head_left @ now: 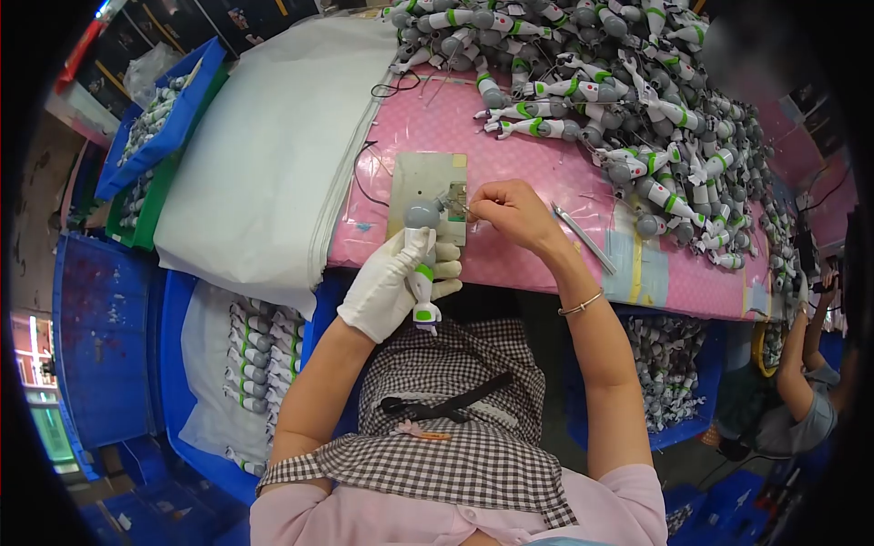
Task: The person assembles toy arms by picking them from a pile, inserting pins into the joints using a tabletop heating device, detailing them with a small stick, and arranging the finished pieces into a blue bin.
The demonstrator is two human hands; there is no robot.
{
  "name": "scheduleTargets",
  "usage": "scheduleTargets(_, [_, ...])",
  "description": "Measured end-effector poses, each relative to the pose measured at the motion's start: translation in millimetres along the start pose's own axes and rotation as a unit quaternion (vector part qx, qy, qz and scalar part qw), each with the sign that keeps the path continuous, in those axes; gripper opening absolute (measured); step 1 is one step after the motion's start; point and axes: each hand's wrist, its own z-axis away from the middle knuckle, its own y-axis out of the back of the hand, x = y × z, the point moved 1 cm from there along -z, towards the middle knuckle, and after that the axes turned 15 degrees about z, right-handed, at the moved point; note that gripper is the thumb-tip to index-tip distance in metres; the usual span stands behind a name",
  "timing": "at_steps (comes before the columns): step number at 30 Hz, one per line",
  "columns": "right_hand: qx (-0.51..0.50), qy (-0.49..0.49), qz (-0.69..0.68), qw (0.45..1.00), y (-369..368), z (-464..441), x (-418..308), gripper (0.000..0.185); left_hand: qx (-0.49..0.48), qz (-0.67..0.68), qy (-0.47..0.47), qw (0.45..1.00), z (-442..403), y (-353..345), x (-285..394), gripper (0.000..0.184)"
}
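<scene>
My left hand (393,284), in a white glove, is wrapped round a toy arm (421,269) with a grey ball joint at its top and a white and green forearm pointing down. The ball end lies over a metal plate (414,173) on the pink table cover. At the plate's right edge is a small metal fixture (457,198). My bare right hand (506,212) is beside it, thumb and forefinger pinched at something too small to make out. A silver pen-like tool (584,237) lies right of my right hand.
A large heap of toy arms (637,109) covers the back right. White sheets (264,155) lie at the left. Blue bins (173,136) with parts stand at the far left, others below the table edge on both sides. Another person's arm (794,364) shows at far right.
</scene>
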Motion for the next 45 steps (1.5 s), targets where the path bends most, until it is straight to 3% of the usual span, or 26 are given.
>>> scheduleTargets(2, [-0.077, -0.061, -0.115, 0.988, 6.5, 0.6, -9.8, 0.019, -0.004, 0.054, 0.032, 0.998, 1.6, -1.6, 3.4, 0.041])
scheduleTargets(6, [-0.111, -0.107, -0.15, 0.977, 3.8, -2.6, -4.1, 0.017, 0.006, 0.031, 0.03, 0.999, -3.4, 1.5, 5.1, 0.041])
scheduleTargets(8, [-0.098, -0.096, -0.09, 0.987, 7.0, -1.0, -12.7, 0.019, -0.02, 0.036, 0.018, 0.999, -4.8, 3.8, 4.9, 0.041])
scheduleTargets(23, [-0.044, -0.108, -0.119, 0.986, -5.2, 0.1, -7.2, 0.018, -0.022, 0.064, 0.001, 0.998, -10.1, 10.9, -1.4, 0.031])
scheduleTargets(25, [0.017, -0.092, 0.015, 0.995, -0.9, 4.7, -14.4, 0.018, -0.026, 0.068, -0.01, 0.997, -9.8, 7.8, -3.6, 0.03])
scheduleTargets(27, [0.231, -0.037, 0.109, 0.966, 2.5, 20.8, -33.3, 0.018, -0.094, 0.194, -0.005, 0.977, -4.4, 10.0, -6.1, 0.026])
scheduleTargets(28, [0.296, -0.015, -0.14, 0.945, -10.6, 38.5, -57.9, 0.019, -0.146, 0.244, -0.081, 0.955, 10.4, 7.0, -3.3, 0.022])
scheduleTargets(30, [0.365, 0.05, -0.101, 0.924, -43.2, 62.0, -101.3, 0.025, -0.067, 0.336, -0.144, 0.928, 18.1, 12.1, -1.5, 0.019])
scheduleTargets(32, [0.346, 0.192, 0.083, 0.915, -73.2, 72.6, -118.5, 0.026, -0.054, 0.41, -0.183, 0.892, 13.3, 27.4, -8.7, 0.018])
scheduleTargets(34, [0.295, 0.319, 0.178, 0.883, -95.2, 60.9, -138.7, 0.027, -0.039, 0.525, -0.051, 0.849, 24.0, 33.0, -15.8, 0.015])
scheduleTargets(35, [0.3, 0.345, 0.074, 0.887, -112.2, 59.1, -133.7, 0.029, -0.087, 0.548, -0.038, 0.831, 34.0, 42.7, -15.9, 0.017])
scheduleTargets(36, [0.285, 0.354, 0.067, 0.888, -121.6, 56.0, -140.8, 0.029, -0.085, 0.554, -0.054, 0.826, 45.3, 53.2, -11.4, 0.017])
scheduleTargets(39, [0.171, 0.453, 0.148, 0.863, -159.1, 48.6, -167.9, 0.035, -0.031, 0.543, -0.089, 0.834, 92.3, 95.1, 4.2, 0.025])
scheduleTargets(40, [0.116, 0.463, 0.166, 0.863, -170.1, 46.8, -176.3, 0.042, 0.056, 0.444, -0.147, 0.882, 116.8, 111.8, 14.4, 0.023])
scheduleTargets(42, [0.067, 0.432, 0.074, 0.896, -185.5, 44.3, -169.8, 0.047, 0.154, 0.243, -0.217, 0.933, 165.5, 183.1, 31.5, 0.031])
scheduleTargets(43, [0.066, 0.41, 0.068, 0.907, -186.4, 43.5, -165.7, 0.047, 0.358, -0.104, -0.18, 0.91, 205.9, 203.3, 49.8, 0.035])
scheduleTargets(44, [0.066, 0.38, 0.051, 0.921, -186.0, 41.2, -164.0, 0.04, 0.465, -0.085, -0.274, 0.837, 238.2, 219.6, 56.3, 0.041])
scheduleTargets(45, [0.066, 0.35, 0.058, 0.933, -184.3, 38.6, -162.6, 0.036, 0.513, -0.295, -0.192, 0.783, 275.6, 259.0, 64.4, 0.041])
